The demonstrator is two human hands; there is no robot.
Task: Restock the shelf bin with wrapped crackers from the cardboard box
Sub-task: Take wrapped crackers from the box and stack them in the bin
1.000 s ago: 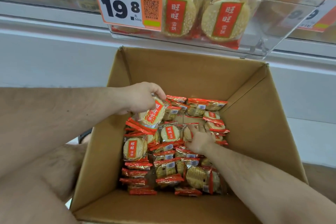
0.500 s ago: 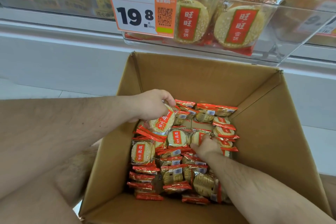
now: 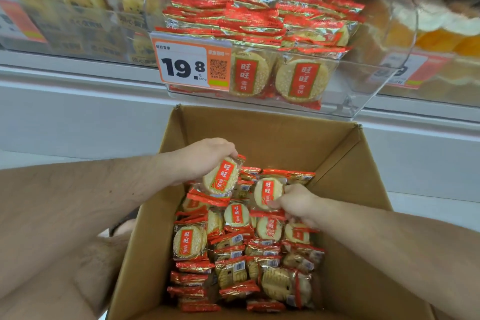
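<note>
Round pale crackers [image 3: 189, 241] in clear wrappers, red labels, fill the cardboard box [image 3: 350, 189]; left hand [image 3: 205, 158] and right hand [image 3: 298, 202] each pinch one.

Price tag [image 3: 191, 64] reads 19.8; cracker wrappers [image 3: 248, 74] apparently 旺旺.

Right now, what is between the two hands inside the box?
In the head view, the left hand and right hand each hold a wrapped cracker. Between them lie only more packets in the cardboard box.
</note>
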